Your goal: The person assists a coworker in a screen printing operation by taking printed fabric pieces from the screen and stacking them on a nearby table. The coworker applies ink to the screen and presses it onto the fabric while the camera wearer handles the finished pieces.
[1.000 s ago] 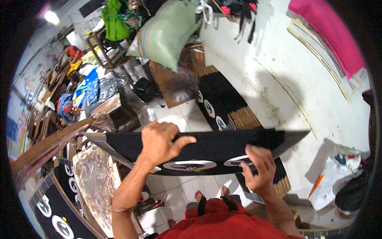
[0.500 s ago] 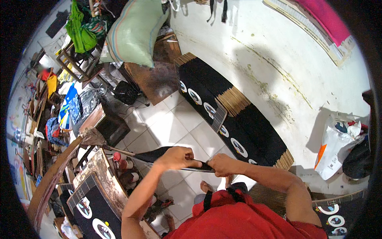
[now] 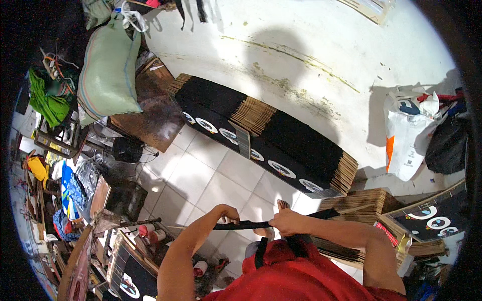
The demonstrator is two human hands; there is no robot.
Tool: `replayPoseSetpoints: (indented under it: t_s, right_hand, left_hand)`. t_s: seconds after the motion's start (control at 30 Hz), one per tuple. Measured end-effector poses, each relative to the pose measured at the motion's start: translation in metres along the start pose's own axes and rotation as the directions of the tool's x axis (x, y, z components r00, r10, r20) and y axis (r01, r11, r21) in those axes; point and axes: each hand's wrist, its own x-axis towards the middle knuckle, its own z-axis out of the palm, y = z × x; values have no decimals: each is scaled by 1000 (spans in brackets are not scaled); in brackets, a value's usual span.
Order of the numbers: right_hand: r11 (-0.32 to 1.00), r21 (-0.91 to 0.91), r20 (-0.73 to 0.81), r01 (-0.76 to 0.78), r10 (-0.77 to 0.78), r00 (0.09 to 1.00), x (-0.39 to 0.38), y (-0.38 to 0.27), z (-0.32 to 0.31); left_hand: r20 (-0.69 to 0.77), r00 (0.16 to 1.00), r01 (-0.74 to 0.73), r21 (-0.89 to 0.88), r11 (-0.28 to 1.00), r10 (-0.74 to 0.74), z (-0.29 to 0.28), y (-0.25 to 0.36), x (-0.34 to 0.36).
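head view, looking down. the person's left hand and right hand were both clamped on a black flat sheet, seen nearly edge-on, held level in front of the red shirt above the tiled floor. the left hand gripped the sheet's left end, fingers curled over its upper edge; the right hand gripped it near the middle, and the rest of the sheet ran on past that hand toward the right. the two hands were near each other but apart, with a short stretch of sheet between them. a bare foot showed on the floor just beyond the right hand.

surroundings: a long stack of black printed sheets leaned against the white wall, with brown cardboard edges showing at its ends and middle. a second, lower stack lay to the person's right, and more printed sheets stood beyond it. a white sack and a black bag stood at the wall to the right. a green sack lay on a brown board at upper left. a cluttered worktop stood at lower left, with small cans on it.
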Motion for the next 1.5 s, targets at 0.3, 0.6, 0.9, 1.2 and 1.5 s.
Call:
replayPoseSetpoints:
  t_s: [0.3,0.6,0.9,1.2,1.5]
  right_hand:
    - [996,-89,54,-2,7,999,-34,28,1]
    - [993,-38,71,-110,112,991,-40,40,-1]
    - [990,-107,-20,-91,89,996,-64,48,3]
    - [986,-38,-35,-163,162,986,-71,66,14]
    - [956,17,-76,-294,295,953,-55,102,38]
  left_hand:
    - [-136,987,-49,261,964,87,-26,43,28]
    - [-122,993,-9,-87,996,-2,-45,45,6]
    - [-45,995,97,177,979,-90,-59,48,31]
    - [-298,925,-44,537,842,238,-77,47,21]
    - [-831,138,54,549,834,539,-64,106,-101]
